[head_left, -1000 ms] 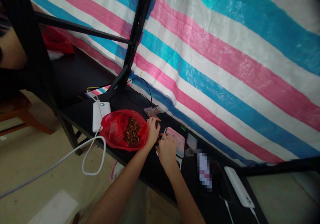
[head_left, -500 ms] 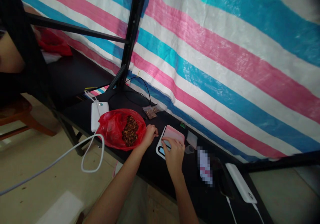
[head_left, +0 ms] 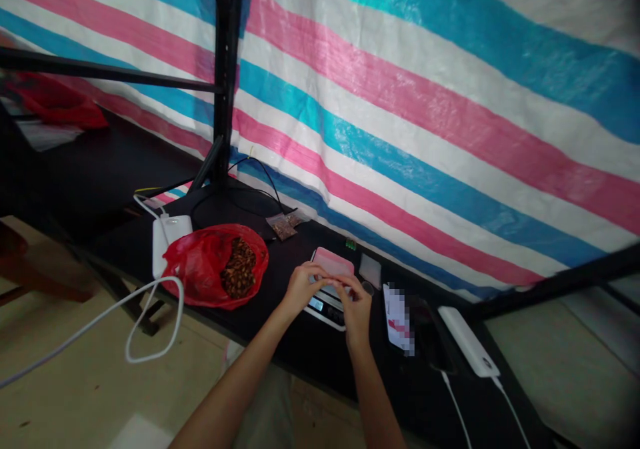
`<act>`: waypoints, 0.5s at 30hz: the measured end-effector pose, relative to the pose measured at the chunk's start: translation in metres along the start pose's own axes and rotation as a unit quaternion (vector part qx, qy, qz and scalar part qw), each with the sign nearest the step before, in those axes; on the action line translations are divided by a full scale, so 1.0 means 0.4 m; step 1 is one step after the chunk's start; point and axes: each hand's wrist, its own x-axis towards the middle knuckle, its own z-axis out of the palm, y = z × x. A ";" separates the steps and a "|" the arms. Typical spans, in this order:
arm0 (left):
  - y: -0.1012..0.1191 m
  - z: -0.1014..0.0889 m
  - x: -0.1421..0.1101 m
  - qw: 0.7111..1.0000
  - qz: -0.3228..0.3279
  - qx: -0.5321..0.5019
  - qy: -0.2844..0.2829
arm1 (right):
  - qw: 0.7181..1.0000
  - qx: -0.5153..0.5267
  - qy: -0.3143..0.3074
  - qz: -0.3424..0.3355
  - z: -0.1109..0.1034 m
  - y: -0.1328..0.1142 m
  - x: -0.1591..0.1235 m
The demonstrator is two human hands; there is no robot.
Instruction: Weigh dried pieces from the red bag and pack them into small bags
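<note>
Over a small white digital scale (head_left: 333, 317) with a lit display, my two hands meet fingertip to fingertip. My left hand (head_left: 304, 287) is closed in a pinch, and so is my right hand (head_left: 357, 303). Whatever lies between the fingertips is too small to make out. Behind them a pink surface (head_left: 334, 261) shows on the scale. To the left lies an open red plastic bag (head_left: 195, 269), with a heap of brown, seed-like pieces (head_left: 239, 269) in it.
Small clear bags of brown bits (head_left: 281, 227) lie near the striped sheet (head_left: 400, 189). A green item (head_left: 351, 243), a clear packet (head_left: 371, 270), a phone (head_left: 396, 312) and a white power bank (head_left: 467, 341) sit rightward. A white cable (head_left: 175, 302) loops over the left edge.
My left hand has moved from beside the red bag to the scale and met my right hand's fingertips. The view has swung a little to the right.
</note>
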 end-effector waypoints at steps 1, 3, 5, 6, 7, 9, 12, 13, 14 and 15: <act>0.005 0.010 0.004 1.000 -0.002 0.002 -0.001 | 1.000 -0.003 0.018 -0.004 -0.010 0.002 0.004; 0.015 0.026 0.015 1.000 -0.003 0.000 -0.009 | 0.999 -0.009 0.044 -0.010 -0.034 0.010 0.011; 0.023 0.038 0.030 1.000 -0.003 -0.006 -0.024 | 0.999 -0.003 0.035 -0.006 -0.057 0.020 0.016; 0.027 0.043 0.036 0.999 -0.003 -0.007 -0.035 | 1.000 0.004 0.022 -0.001 -0.067 0.025 0.017; 0.031 0.047 0.042 0.999 -0.004 -0.006 -0.046 | 1.000 0.010 0.011 0.005 -0.075 0.029 0.018; 0.041 0.056 0.052 0.998 -0.010 0.009 -0.065 | 1.000 0.017 0.004 0.021 -0.086 0.036 0.020; 0.057 0.064 0.061 0.994 -0.020 0.047 -0.093 | 0.998 0.040 -0.001 0.052 -0.097 0.047 0.027; 0.061 0.065 0.064 0.993 -0.019 0.063 -0.102 | 0.997 0.050 -0.004 0.063 -0.101 0.053 0.031; 0.063 0.064 0.066 0.991 -0.014 0.084 -0.106 | 0.996 0.057 -0.009 0.073 -0.105 0.059 0.037; 0.063 0.063 0.069 0.988 -0.005 0.111 -0.104 | 0.995 0.059 -0.017 0.080 -0.110 0.067 0.045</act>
